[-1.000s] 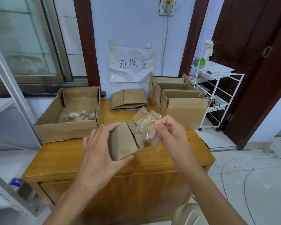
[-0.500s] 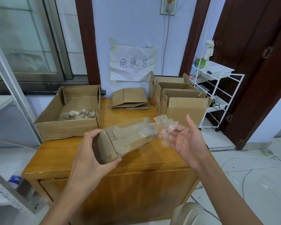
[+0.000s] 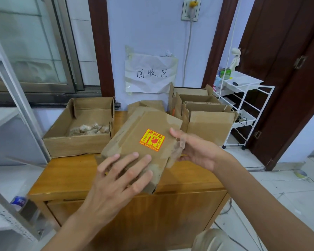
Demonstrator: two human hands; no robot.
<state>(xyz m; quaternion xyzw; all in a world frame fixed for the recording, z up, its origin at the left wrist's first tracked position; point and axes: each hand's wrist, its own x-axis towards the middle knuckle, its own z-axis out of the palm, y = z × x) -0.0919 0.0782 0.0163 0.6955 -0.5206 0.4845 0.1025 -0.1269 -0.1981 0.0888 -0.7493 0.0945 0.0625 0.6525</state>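
Left to right: an open brown cardboard carton (image 3: 78, 142) holding pale crumpled wads is sitting at the left end of the wooden table (image 3: 65, 178). The left hand (image 3: 120, 178) is pressing its straight, spread fingers flat on the near end of the flat brown cardboard box with a yellow-and-red sticker (image 3: 145, 138), which is being held tilted above the table's front. The right hand (image 3: 194, 149) is gripping the box's right edge, thumb on top, with crumpled clear plastic (image 3: 179, 145) against its palm. Open cardboard boxes (image 3: 210, 124) are standing behind, a white wire cart (image 3: 243, 105) beyond.
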